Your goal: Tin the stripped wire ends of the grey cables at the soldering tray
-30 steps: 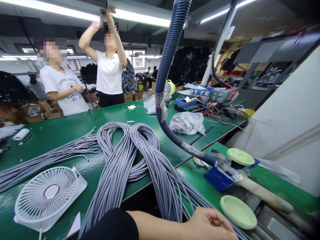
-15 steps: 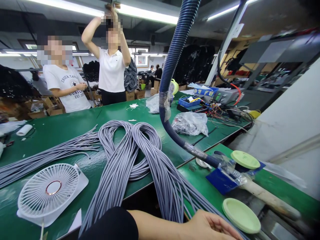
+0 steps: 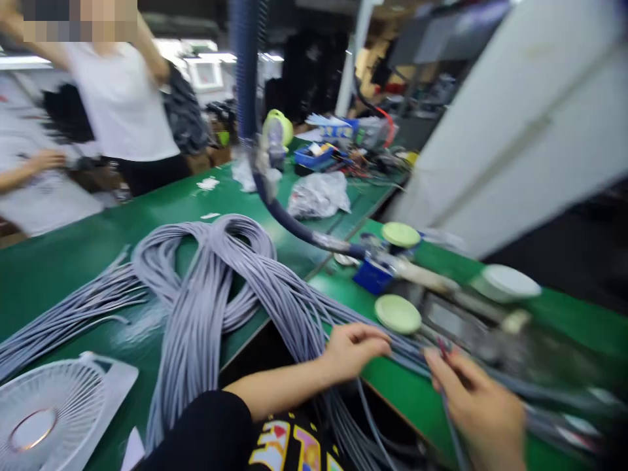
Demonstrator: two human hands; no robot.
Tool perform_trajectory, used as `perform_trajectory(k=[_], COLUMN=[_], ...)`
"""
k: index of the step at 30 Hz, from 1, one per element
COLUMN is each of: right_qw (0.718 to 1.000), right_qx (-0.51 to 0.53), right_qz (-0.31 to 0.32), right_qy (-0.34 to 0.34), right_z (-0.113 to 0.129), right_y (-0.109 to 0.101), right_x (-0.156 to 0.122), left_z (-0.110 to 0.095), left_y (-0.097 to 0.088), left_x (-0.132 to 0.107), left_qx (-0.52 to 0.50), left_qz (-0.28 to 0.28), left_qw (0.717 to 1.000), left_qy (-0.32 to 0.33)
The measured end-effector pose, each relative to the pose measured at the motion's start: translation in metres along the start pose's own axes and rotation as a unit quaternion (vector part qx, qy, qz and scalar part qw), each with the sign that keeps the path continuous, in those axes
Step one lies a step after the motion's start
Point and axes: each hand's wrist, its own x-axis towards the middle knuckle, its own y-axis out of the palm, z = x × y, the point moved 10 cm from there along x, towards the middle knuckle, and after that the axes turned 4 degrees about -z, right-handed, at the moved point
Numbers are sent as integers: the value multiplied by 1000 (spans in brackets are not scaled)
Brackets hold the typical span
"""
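Observation:
A thick looped bundle of grey cables lies across the green table and runs toward me. My left hand rests on the cables near the table edge, fingers pinched on several strands. My right hand holds a single grey cable at the lower right, its fingertips near a small red end. The picture is blurred by motion.
A white desk fan lies at the lower left. A blue ribbed hose curves down to a blue holder. Pale green discs sit nearby. Plastic bags and wiring clutter lie farther back. Two people stand beyond the table.
The view has swung down and to the right. My left hand has come up onto the cables, and my right hand has come into view holding a cable.

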Motion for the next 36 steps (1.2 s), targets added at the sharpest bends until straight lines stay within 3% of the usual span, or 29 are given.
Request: perform_trajectory(k=[3,6,11,14,18,23,28,36], right_qw=[999,999,989,968,920,880,872,865], right_qx=[18,-5,-65,-168,-301,-380,-397,-407], right_qz=[-10,20,130,187,250,278,270,280], right_qy=[45,46,17,-2,-23,-59,-93,-92], right_z=[-35,-60,-61,-54,-53,-52,-46,-49], right_y=[-15,-16,24,55,88,109,114,120], right_x=[26,54,81,90,93,86,80,80], left_z=[-23,-20,-4,-4,-3,0,2,4], left_y=[-16,-15,6,10,13,15,16,17], left_x=[9,15,6,3,2,0,-1,-1], left_qx=[176,263,420,458,479,483,485,487], left_qz=[-17,5,68,75,88,98,105,113], left_qw=[973,933,849,826,809,802,798,798], left_qy=[148,244,313,321,329,338,342,338])
